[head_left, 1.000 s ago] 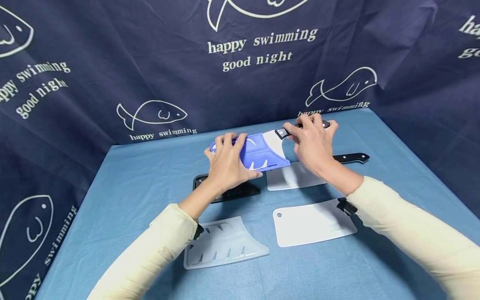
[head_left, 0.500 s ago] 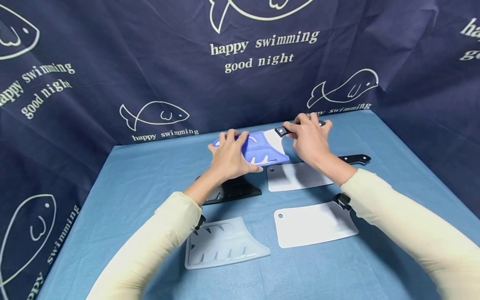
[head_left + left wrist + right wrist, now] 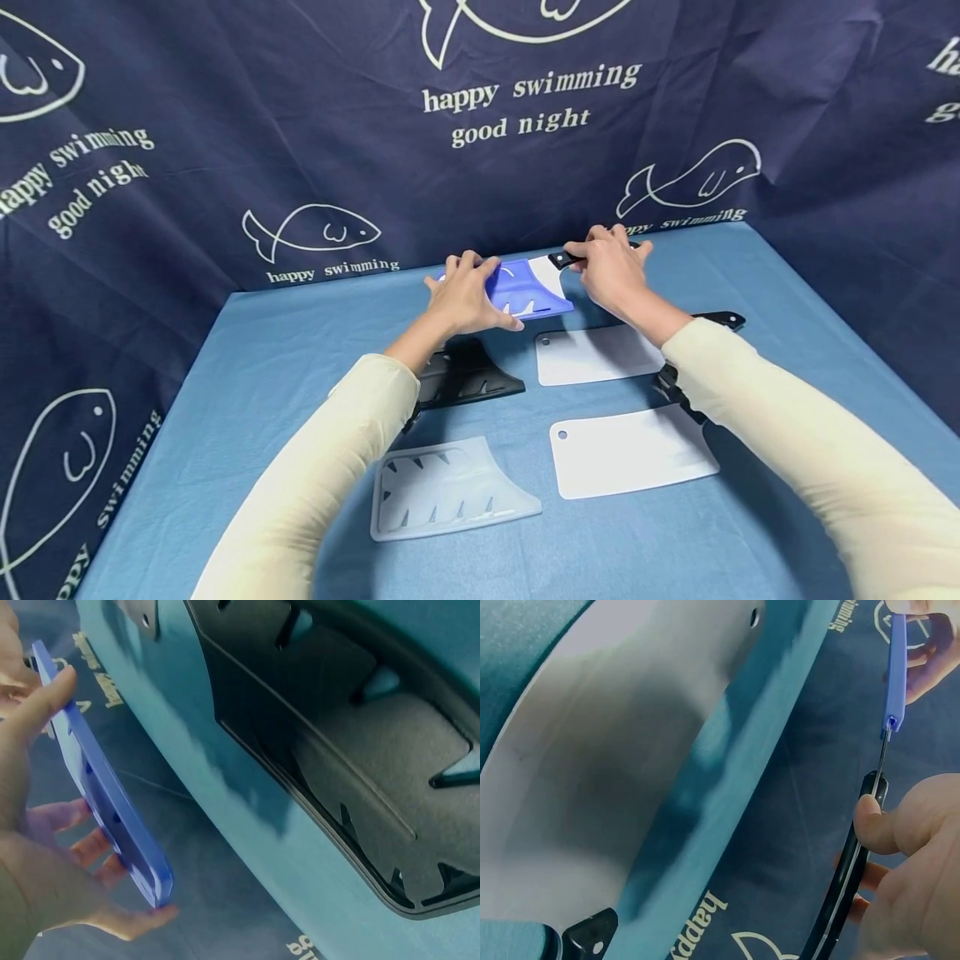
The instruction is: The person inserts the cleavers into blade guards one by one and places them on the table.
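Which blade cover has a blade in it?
The blue cover, held by the left hand: a cleaver's blade shows at its open end. The black cover and pale cover show none.

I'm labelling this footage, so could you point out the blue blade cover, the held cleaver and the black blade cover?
Blue blade cover (image 3: 529, 289): head view, on its broad face.
Held cleaver (image 3: 847, 875): right wrist view, on its handle.
Black blade cover (image 3: 330, 727): left wrist view, on its flat panel.

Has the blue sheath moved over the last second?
Yes, toward the backdrop: in the head view, the blue sheath overlapped a corner of the middle cleaver a second ago; now tablecloth shows between them.
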`<move>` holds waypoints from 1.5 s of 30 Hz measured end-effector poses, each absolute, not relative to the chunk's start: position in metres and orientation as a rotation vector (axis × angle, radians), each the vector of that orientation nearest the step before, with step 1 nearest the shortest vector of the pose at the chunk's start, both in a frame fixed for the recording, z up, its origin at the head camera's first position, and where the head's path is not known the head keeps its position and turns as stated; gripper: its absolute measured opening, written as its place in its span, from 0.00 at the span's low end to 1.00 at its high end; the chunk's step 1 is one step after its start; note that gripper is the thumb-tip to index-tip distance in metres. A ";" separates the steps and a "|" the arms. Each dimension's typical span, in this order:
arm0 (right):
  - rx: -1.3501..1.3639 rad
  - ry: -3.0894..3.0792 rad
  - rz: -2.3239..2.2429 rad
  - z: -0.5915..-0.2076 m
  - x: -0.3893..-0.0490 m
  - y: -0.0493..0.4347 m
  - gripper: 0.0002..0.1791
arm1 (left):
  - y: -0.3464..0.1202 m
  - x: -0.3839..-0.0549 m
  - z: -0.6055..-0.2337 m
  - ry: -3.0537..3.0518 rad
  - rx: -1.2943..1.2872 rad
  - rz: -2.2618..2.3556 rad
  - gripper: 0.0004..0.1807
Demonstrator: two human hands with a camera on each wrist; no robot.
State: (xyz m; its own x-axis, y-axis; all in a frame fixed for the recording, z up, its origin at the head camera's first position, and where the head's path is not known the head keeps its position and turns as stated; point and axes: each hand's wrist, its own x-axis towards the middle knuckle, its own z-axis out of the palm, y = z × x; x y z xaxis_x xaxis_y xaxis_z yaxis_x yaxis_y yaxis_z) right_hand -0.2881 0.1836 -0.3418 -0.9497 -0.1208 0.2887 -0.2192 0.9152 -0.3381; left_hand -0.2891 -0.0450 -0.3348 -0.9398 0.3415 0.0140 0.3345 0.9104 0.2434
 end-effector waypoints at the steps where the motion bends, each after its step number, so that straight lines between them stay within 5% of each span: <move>1: 0.251 -2.821 0.546 -0.342 -0.289 0.183 0.22 | -0.045 -0.291 -0.335 3.034 0.534 0.381 0.60; 45: 0.033 -3.172 0.634 -0.387 -0.348 0.181 0.20 | -0.043 -0.344 -0.381 2.778 0.508 0.279 0.58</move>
